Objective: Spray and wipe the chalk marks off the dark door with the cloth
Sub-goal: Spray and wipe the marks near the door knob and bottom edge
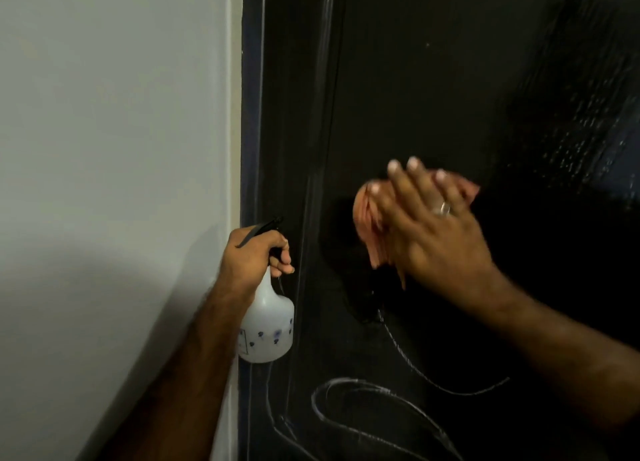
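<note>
**Cloth pressed flat on door, bottle held aside**

Right hand (427, 225) lay flat, fingers spread, pinning one pink cloth (372, 223) against the dark door (433, 79) — palm pressing, not a closed grasp. One ring showed on a finger. Left hand (254, 254) was wrapped tight around the neck of one white spray bottle (268, 322), forearm angled up, bottle hanging below the fist. Chalk marks (374, 401) — a loop and a thin curved line — sat below the cloth. Wet droplets up-right of the cloth hand, blurred. Cloth mostly hidden under the palm; bottle trigger hard to make out.
</note>
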{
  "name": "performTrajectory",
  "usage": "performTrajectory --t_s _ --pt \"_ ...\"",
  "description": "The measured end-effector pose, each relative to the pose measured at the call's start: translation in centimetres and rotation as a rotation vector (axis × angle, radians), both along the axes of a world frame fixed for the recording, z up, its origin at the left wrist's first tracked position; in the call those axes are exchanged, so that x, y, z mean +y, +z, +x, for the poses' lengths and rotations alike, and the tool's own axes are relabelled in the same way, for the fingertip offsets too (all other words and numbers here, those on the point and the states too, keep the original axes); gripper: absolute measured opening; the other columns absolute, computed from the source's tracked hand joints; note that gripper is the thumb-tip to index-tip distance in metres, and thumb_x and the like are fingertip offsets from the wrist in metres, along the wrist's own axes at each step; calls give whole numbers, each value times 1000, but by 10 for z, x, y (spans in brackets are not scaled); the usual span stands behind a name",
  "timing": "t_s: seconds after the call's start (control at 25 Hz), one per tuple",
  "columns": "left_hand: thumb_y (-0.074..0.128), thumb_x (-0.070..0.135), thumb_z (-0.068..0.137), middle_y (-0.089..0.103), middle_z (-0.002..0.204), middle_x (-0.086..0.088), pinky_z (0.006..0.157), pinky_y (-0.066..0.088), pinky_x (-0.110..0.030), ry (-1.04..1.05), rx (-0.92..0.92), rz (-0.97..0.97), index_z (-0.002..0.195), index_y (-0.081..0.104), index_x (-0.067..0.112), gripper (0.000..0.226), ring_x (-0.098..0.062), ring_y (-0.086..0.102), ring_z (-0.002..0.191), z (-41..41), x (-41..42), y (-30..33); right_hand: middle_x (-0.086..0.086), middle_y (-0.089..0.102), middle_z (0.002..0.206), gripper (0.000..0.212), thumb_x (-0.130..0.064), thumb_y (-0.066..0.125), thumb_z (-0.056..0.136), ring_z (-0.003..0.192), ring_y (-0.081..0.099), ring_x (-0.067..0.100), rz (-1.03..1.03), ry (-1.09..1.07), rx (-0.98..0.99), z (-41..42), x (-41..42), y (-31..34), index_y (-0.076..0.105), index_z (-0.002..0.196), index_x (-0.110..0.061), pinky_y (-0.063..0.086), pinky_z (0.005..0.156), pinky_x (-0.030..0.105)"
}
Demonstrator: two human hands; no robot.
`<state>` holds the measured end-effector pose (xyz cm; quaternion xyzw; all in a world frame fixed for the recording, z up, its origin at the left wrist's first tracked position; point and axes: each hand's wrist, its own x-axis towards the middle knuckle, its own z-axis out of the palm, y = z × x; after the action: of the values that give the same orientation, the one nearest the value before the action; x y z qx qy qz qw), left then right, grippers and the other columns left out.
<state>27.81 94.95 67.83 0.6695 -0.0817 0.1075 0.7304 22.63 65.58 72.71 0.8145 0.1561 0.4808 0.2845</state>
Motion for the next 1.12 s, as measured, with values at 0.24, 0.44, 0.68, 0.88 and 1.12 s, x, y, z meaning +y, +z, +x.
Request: performTrajectory --t_s 0.24,0.44,0.68,0.88,1.12 --pt "56 7 101 61 64 -13 55 53 -28 18 68 3 84 67 0 21 -25 60 55 12 1 -35 27 -2 175 74 -48 21 108 160 -1 55 199 -55 -138 77 91 106 11 169 -6 4 127 71" --pt "60 6 100 68 69 -15 52 53 -25 77 44 35 85 70 2 19 -29 66 61 14 9 -61 34 -11 172 90 -49 46 103 158 -10 56 -53 -112 116 94 119 -11 10 166 5 4 129 68" --pt "61 6 100 69 71 -15 60 54 -30 64 60 42 88 72 0 17 -32 70 67 13 13 -72 24 16 174 66 -43 57 100 163 6 45 -196 31 279 81 94 -2 46 158 -14 14 131 61" --pt "65 14 100 62 64 -7 60 56 -32 91 96 58 87 70 2 18 -20 58 57 20 12 -99 25 13 174 79 -51 66 95 162 9 44 85 -48 -55 104 117 98 43 156 -7 14 129 64" --pt "72 13 95 78 84 -9 72 59 -36 181 203 -18 102 74 9 9 -29 77 84 28 13 -163 28 -18 173 114 -66 55 95 161 -15 47 -215 -78 250 134 147 -67 -6 168 -3 -1 131 61"
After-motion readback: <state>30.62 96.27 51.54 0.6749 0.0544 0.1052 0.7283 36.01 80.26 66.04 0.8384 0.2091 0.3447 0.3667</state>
